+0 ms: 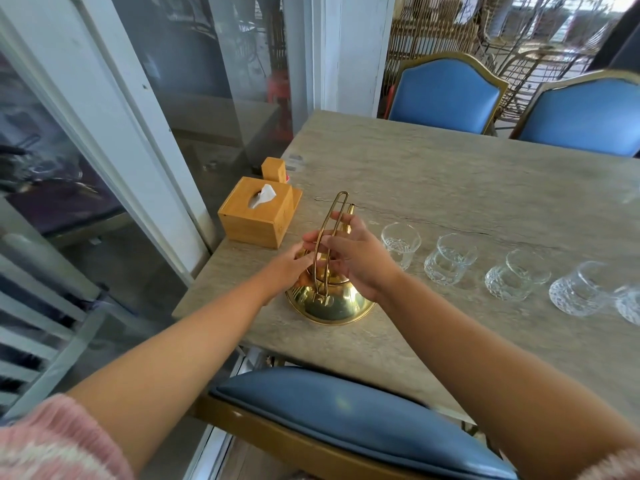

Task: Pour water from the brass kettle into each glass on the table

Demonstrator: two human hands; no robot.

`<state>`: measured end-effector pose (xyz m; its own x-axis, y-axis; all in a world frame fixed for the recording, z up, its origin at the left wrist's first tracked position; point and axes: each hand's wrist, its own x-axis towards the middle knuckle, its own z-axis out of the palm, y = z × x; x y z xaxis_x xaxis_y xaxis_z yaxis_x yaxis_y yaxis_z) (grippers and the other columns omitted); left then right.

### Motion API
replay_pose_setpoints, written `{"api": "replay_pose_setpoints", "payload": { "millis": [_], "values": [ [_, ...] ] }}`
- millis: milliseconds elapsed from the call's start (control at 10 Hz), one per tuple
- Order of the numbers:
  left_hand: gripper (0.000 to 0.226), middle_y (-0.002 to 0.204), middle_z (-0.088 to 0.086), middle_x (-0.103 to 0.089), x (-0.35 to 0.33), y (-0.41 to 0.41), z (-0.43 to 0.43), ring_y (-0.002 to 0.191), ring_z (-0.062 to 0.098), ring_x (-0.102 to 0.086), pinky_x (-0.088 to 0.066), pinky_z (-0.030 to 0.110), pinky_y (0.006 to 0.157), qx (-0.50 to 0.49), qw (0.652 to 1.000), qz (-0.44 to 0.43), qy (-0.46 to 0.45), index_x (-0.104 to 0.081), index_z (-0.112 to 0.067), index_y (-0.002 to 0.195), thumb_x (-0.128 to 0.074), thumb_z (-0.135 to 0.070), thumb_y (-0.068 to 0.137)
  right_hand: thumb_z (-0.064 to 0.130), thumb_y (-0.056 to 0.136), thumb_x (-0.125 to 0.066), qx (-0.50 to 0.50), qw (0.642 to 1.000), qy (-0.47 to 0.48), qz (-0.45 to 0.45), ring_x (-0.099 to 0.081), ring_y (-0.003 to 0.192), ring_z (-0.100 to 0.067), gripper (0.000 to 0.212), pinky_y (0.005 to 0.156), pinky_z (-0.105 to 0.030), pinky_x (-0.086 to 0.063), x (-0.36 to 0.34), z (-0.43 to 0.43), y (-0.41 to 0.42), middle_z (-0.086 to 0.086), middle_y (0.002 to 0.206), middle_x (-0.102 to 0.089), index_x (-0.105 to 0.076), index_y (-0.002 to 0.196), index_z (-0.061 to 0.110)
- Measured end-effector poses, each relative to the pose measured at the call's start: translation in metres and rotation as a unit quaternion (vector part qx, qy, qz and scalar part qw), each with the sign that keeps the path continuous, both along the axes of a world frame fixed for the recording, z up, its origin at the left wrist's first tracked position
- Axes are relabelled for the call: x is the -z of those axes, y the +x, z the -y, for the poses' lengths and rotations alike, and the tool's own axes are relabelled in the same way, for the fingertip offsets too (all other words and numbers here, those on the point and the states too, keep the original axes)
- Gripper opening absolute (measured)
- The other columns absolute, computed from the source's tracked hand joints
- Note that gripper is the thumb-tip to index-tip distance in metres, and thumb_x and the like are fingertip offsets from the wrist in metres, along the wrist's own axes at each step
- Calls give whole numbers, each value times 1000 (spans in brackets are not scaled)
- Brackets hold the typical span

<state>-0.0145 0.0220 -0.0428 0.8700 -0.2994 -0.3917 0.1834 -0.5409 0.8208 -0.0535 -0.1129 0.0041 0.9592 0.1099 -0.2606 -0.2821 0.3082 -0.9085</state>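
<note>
Head view: kettle [330,299] sits on table [450,174], left of glasses [450,259]. Right hand [356,258] grip closing around handle [332,230], left hand [289,266] open at lid. Lift level, steady lid.

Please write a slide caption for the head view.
Both hands at brass kettle; empty glasses wait in a row.

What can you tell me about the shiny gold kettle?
The brass kettle is shiny and golden, with a wide round belly. It stands upright on the grey table, near its front left corner. Its tall thin wire handle sticks straight up, and a slim spout pokes out behind the hands. The left hand touches its top and the right hand is at the handle. The hands hide the lid, and I cannot see any water.
</note>
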Motion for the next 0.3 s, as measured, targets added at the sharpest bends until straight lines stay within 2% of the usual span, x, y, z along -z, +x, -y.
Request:
{"api": "replay_pose_setpoints", "payload": {
  "millis": [100,200,300],
  "values": [
    [54,155,2,-26,-3,0,-1,140,23,-28,-28,45,111,-32,999,29,-9,-22,-32,147,-43,-29,98,1,92,-50,-14,999,-41,-6,-64,96,-27,46,86,-42,-52,0,9,-3,-18,111,-67,-35,135,7],
    [52,156,2,-23,-7,-2,1,142,24,-23,-26,45,111,-78,993,76,-38,-26,-28,146,-45,-28,98,7,92,-53,-39,995,-95,-14,-62,100,-26,45,93,-43,-48,2,19,-6,-21,121,-63,-39,135,5],
    [46,150,3,-34,-23,-6,6,137,24,-34,-32,41,106,-122,983,135,-4,-35,-23,142,-44,-33,98,11,92,-55,-37,986,-160,1,-62,104,-27,42,91,-38,-48,0,31,-13,-17,123,-61,-45,132,8]
  ]
}}
